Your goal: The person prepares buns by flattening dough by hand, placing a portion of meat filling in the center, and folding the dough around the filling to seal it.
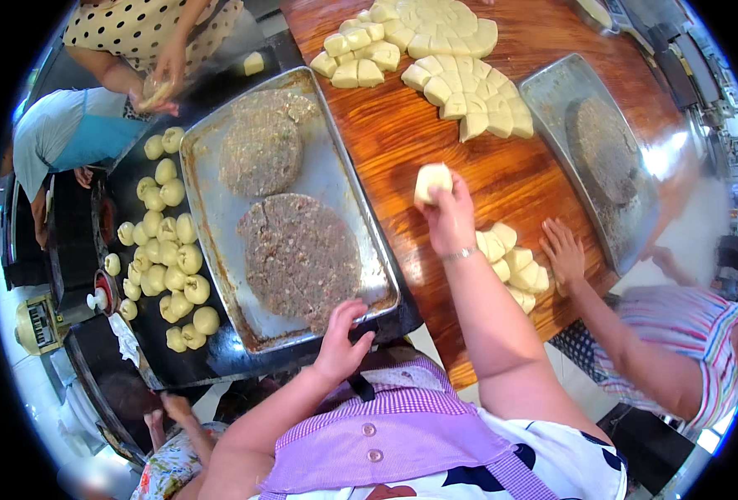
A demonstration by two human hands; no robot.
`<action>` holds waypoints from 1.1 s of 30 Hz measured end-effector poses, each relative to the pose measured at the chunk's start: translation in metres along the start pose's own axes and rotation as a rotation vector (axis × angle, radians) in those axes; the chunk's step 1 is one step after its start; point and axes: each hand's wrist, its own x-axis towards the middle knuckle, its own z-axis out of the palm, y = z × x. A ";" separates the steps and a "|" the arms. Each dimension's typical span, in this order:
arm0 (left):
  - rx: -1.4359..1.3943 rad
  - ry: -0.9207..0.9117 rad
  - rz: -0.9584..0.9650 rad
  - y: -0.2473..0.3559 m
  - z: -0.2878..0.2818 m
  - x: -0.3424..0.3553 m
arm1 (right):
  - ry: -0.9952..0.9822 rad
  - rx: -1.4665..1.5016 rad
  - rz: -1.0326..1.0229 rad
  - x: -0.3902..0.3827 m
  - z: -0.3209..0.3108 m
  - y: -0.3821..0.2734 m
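Note:
My right hand (451,218), stretched out over the wooden table (377,142), holds a cut piece of pale dough (432,180) between thumb and fingers. Close beside that wrist lies a small group of cut dough pieces (515,265). My left hand (342,343) is at the near edge of a metal tray (377,279), its fingers loosely bent and apart, with nothing in them. Two flat mounds of minced filling sit in this tray: a darker near mound (296,254) and a paler far mound (261,142).
Several filled dough balls (169,258) stand on the dark surface left of the tray. Many cut dough pieces (477,92) cover the table's far side. A second tray (548,96) with filling is at the right. Co-workers' hands (565,254) (167,79) are at right and far left.

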 end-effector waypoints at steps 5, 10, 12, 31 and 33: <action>-0.183 -0.057 0.181 0.043 -0.004 0.030 | -0.221 -0.014 0.126 -0.114 -0.065 0.009; -0.200 -0.068 0.248 0.026 -0.018 0.001 | 0.114 -0.403 0.121 -0.168 -0.129 0.038; -0.178 -0.150 0.112 0.001 -0.027 -0.023 | 0.119 -0.781 -0.022 -0.169 -0.150 0.053; -0.026 -0.079 0.132 -0.038 -0.091 -0.080 | -0.404 -1.832 -0.557 -0.170 -0.132 0.011; -0.029 -0.071 0.113 -0.038 -0.088 -0.080 | -0.552 -2.031 -0.673 -0.151 -0.127 0.011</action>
